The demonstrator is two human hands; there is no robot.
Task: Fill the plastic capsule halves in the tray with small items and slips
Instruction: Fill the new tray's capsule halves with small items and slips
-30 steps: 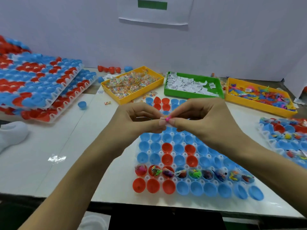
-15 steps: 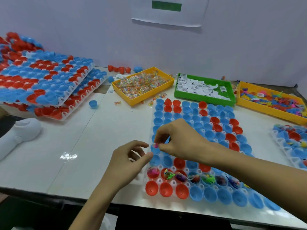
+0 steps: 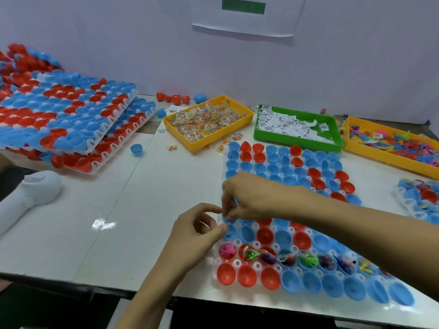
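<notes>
Clear tray [image 3: 215, 264] of red and blue capsule halves [image 3: 264, 235], one row holding small items [image 3: 308, 260]

No writing can be read anywhere. The white paper sheet on the wall [image 3: 247, 17] carries a dark green rectangular bar, but any lettering on it is too blurred to make out. The small white paper slips [image 3: 288, 123] in the green plastic tray [image 3: 297, 141] show black printed marks, too small to read. A few loose slips on the counter [image 3: 164, 131] bear similar unreadable print.
</notes>
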